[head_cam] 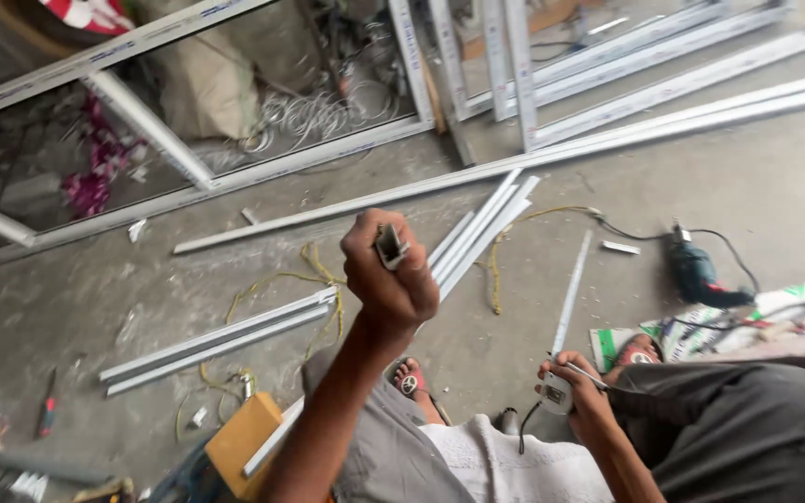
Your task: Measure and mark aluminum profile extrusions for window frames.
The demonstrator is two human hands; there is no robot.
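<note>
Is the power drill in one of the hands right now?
No, the power drill lies on the concrete floor, away from both hands.

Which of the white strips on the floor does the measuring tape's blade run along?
The thin single strip running up from the right hand, which holds the tape measure. It lies alone, right of the bundled strips, and is narrower than the paired strips at left.

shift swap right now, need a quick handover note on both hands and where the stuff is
Left hand: raised, fist shut on a small grey profile offcut.
Right hand: low by the knee, holding a tape measure; its blade runs out across the floor.
White profile strips lie on the concrete ahead, more to the left. Drill on the floor, right.
Measuring under way; nothing visibly cut or joined.
</note>
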